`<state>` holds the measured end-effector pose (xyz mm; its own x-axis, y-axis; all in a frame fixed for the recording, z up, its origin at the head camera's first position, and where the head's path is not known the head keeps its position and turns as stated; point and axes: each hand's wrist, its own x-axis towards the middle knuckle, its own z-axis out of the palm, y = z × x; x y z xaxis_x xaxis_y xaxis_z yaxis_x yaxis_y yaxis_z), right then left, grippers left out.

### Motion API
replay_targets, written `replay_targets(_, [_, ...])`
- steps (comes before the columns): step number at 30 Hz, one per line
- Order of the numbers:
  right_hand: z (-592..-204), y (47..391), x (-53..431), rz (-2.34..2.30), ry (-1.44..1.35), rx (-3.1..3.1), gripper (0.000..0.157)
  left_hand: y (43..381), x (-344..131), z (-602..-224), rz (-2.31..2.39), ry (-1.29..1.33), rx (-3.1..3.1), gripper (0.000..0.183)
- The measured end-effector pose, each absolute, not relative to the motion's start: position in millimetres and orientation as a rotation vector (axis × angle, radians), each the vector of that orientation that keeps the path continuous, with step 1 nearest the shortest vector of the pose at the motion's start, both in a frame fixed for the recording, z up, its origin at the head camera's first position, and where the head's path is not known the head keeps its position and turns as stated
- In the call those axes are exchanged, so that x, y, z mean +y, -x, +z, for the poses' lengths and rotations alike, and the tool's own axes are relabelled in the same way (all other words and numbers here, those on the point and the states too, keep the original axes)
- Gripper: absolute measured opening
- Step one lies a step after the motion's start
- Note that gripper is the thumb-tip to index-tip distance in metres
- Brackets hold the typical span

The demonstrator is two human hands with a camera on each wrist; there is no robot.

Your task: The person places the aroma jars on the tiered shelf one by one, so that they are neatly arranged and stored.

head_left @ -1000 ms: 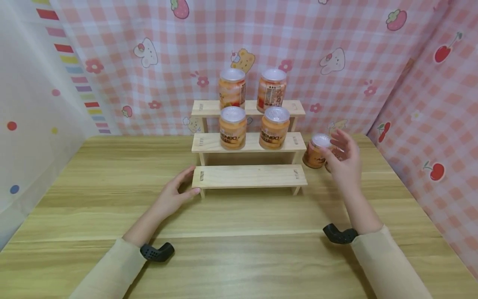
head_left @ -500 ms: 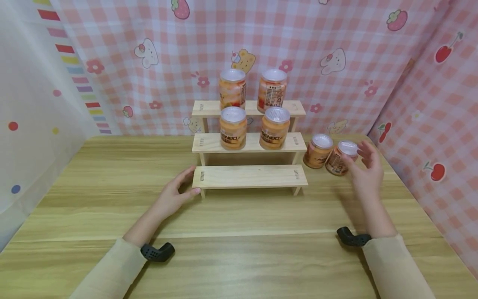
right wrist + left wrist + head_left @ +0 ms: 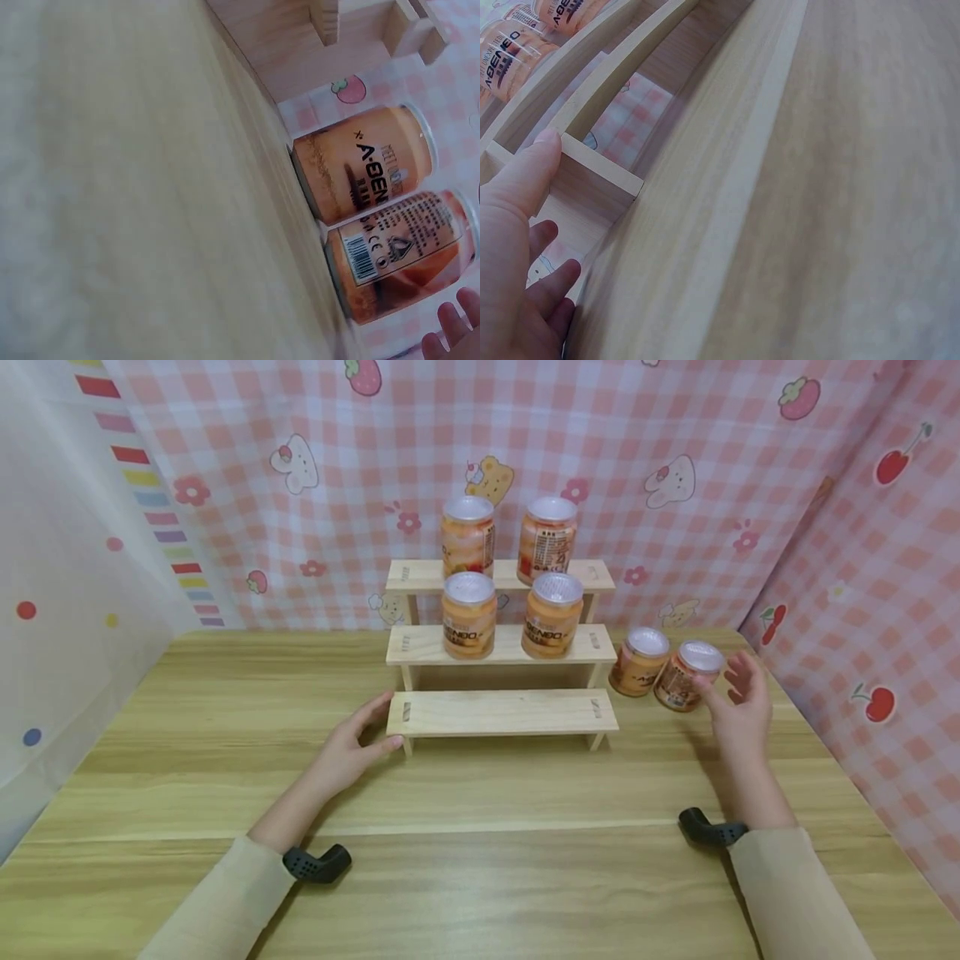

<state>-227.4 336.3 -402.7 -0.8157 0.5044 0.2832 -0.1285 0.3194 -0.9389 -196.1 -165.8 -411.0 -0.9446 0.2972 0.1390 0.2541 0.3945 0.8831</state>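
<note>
A three-tier wooden display stand (image 3: 501,712) stands on the table. My left hand (image 3: 350,752) holds the left end of its lowest tier, thumb at the front corner and a finger at the back corner. In the left wrist view the thumb (image 3: 532,172) touches the board's end while other fingers hang loosely below. Two orange cans with silver lids stand right of the stand: a nearer one (image 3: 680,685) and one beside it (image 3: 634,671). My right hand (image 3: 738,706) is spread at the nearer can's right side, thumb by its lid; contact is unclear.
The middle tier carries two cans, a left can (image 3: 469,625) and a right can (image 3: 551,625). Two more, a left can (image 3: 467,539) and a right can (image 3: 547,543), stand on the top tier. A pink checked cloth (image 3: 337,543) hangs behind.
My right hand has moved right, from in front of the nearer loose can to its right side, then barely shifted. My left hand, the stand and the cans have stayed put.
</note>
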Motion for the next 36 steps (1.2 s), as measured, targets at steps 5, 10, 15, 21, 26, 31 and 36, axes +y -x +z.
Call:
replay_targets(5, [-409.6,235.7,340.9,1.604,0.35,-2.069,0.074,189.8,-161.9,-399.1,1.609,-0.496,2.592,0.067])
replay_targets(10, [-414.0,242.6,341.0,1.666,0.351,-2.056,0.077,190.7,-162.4,-400.1,1.613,-0.505,2.588,0.067])
replay_targets(15, [-415.8,247.5,337.6,1.737,0.338,-2.019,0.079,194.9,-165.2,-407.9,1.634,-0.521,2.578,0.068])
replay_targets(21, [-419.8,249.7,338.8,1.71,0.351,-2.053,0.074,207.3,-172.9,-430.8,1.637,-0.544,2.586,0.072])
replay_targets(26, [-419.4,248.9,336.5,1.733,0.365,-1.998,0.071,209.6,-175.2,-435.1,1.635,-0.539,2.592,0.074])
replay_targets(31, [-419.1,247.6,337.4,1.727,0.381,-1.954,0.069,209.2,-174.7,-435.5,1.656,-0.545,2.587,0.073])
replay_targets(36, [-417.4,245.2,341.2,1.733,0.408,-1.904,0.07,209.5,-174.5,-435.4,1.65,-0.552,2.595,0.073])
